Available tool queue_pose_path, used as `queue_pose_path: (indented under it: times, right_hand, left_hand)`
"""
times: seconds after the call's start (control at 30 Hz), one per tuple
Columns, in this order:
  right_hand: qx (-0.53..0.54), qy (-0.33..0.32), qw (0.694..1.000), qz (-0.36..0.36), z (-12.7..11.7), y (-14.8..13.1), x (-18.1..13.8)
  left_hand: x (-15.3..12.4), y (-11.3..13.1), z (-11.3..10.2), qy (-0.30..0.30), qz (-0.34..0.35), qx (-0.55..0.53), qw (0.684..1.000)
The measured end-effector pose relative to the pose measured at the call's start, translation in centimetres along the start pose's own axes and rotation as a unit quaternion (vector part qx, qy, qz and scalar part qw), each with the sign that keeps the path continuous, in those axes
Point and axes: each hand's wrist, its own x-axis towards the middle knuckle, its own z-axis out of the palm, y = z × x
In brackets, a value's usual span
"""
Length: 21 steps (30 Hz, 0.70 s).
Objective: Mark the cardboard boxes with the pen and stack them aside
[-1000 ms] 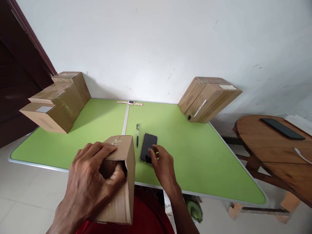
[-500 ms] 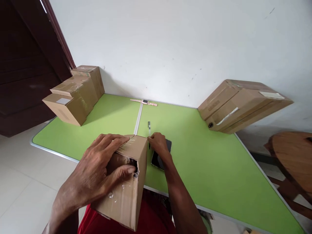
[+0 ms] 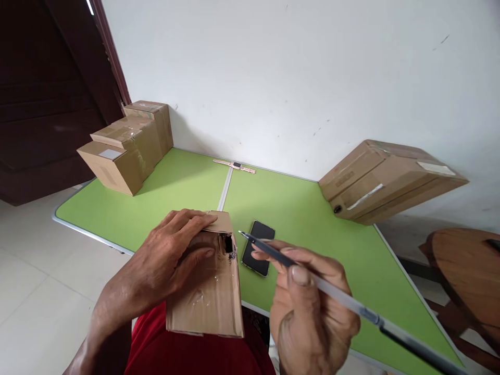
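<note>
My left hand (image 3: 175,255) grips a worn cardboard box (image 3: 214,307) near my lap, fingers over its top edge and thumb along the near face. At that box's upper right corner is a torn, dark hole (image 3: 227,244) with bluish marks around it. Between thumb and fingers, my right hand (image 3: 312,297) pinches a slim pen (image 3: 339,297) with a dark grip, a greyish clear barrel and a black end. Its pointed metal tip faces the hole, a short way off to the right. Behind the pen, a black phone (image 3: 258,250) lies on the green table (image 3: 187,177).
Several cardboard boxes (image 3: 117,166) stand together at the table's left. A larger taped carton (image 3: 394,182) leans at the right, a small dark round thing (image 3: 338,209) at its base. By the wall lies a pink-strapped watch (image 3: 236,165). A wooden stool (image 3: 464,260) stands at the right.
My right hand has lifted the pen off the table and brought it up close, tip toward the box. The box has turned to show more of its near face. The phone is now less covered.
</note>
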Motion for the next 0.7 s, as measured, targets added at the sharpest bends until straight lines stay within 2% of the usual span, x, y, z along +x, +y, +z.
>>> queue_pose_path:
  times: [0.23,0.7]
  right_hand:
    - [-0.069,-0.085,0.99,-0.087,-0.1,0.9,-0.3]
    - [-0.154,-0.139,0.969,-0.131,-1.1,0.8,0.4]
  left_hand:
    - [0.7,0.3,1.1,0.021,-0.013,-0.027,0.999]
    - [0.9,0.4,1.6,0.033,-0.016,0.0,0.999]
